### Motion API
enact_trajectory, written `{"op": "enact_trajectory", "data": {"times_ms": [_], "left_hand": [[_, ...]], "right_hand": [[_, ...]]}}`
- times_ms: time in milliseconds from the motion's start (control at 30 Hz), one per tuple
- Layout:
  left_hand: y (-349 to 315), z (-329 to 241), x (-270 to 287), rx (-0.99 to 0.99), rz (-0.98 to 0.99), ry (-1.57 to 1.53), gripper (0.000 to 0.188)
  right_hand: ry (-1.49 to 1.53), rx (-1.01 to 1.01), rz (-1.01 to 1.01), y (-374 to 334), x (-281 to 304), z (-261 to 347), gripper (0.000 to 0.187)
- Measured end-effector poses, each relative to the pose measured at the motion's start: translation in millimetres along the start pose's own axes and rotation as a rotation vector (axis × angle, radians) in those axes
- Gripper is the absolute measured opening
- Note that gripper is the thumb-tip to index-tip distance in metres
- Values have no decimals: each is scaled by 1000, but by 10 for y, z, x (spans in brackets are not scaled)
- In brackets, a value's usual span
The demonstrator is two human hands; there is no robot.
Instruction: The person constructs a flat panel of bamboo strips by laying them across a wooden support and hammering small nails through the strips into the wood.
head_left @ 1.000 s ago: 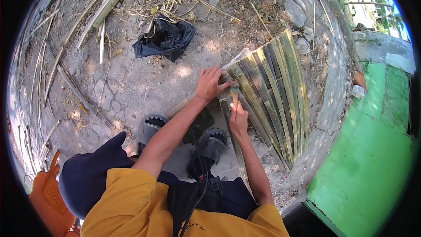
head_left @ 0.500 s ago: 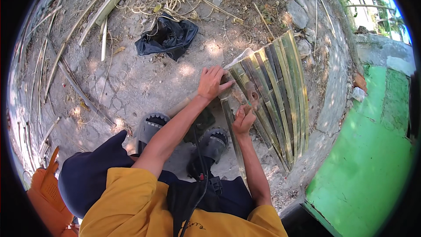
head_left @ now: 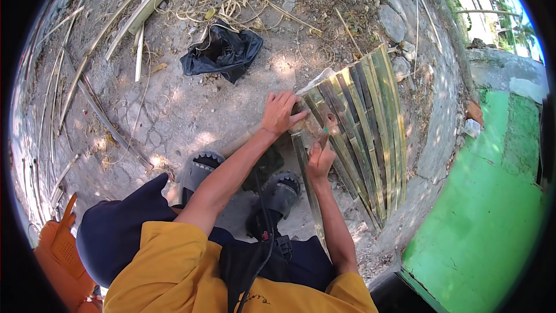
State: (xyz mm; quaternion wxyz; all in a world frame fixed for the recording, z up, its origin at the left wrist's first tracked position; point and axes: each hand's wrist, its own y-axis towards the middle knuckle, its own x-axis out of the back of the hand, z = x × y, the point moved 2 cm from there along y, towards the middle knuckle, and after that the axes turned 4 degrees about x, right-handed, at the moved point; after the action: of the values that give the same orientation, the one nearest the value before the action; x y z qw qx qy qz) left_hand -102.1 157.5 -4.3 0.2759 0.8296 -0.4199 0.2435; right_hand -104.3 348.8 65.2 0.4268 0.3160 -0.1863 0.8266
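Note:
A fan-shaped panel of split bamboo slats (head_left: 370, 130) lies on the ground in front of me to the right, its slats side by side. My left hand (head_left: 280, 114) is closed round the panel's near left end, thumb and fingers on either side of a brown crosspiece. Lower down, my right hand (head_left: 320, 161) is in a fist round a short-handled tool that looks like a hammer, with a bit of green (head_left: 326, 130) just above the fist. Its brownish head is blurred against the slats. One separate bamboo slat (head_left: 307, 177) runs from under the crosspiece toward my lap.
A black plastic bag (head_left: 222, 52) sits open on the ground ahead. Long bamboo strips (head_left: 142, 17) and curly shavings lie at far left and beyond. My sandalled feet (head_left: 281, 190) are below the panel. A green slab (head_left: 475, 220) borders the right, and an orange chair (head_left: 69, 249) stands at left.
The tool's head has shifted slightly left and is less distinct. My right hand has moved a little left and down; the left hand keeps its grip in place.

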Motion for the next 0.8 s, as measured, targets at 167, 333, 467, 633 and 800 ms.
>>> {"op": "enact_trajectory", "data": {"times_ms": [167,333,467,633,800], "left_hand": [[-17,-11,17,7,-3,-14,41],[-27,14,22,5,-24,-2,41],[8,0,20,-6,-7,-10,41],[9,-6,48,41,75,-22,43],[57,2,115,-4,116,-127,42]], "right_hand": [[-16,35,-88,72,-64,18,30],[113,-101,-92,19,11,145,30],[-36,-61,-38,-34,-87,0,31],[306,-245,-192,81,-44,211,32],[441,-245,-424,416,152,495,32]]}}
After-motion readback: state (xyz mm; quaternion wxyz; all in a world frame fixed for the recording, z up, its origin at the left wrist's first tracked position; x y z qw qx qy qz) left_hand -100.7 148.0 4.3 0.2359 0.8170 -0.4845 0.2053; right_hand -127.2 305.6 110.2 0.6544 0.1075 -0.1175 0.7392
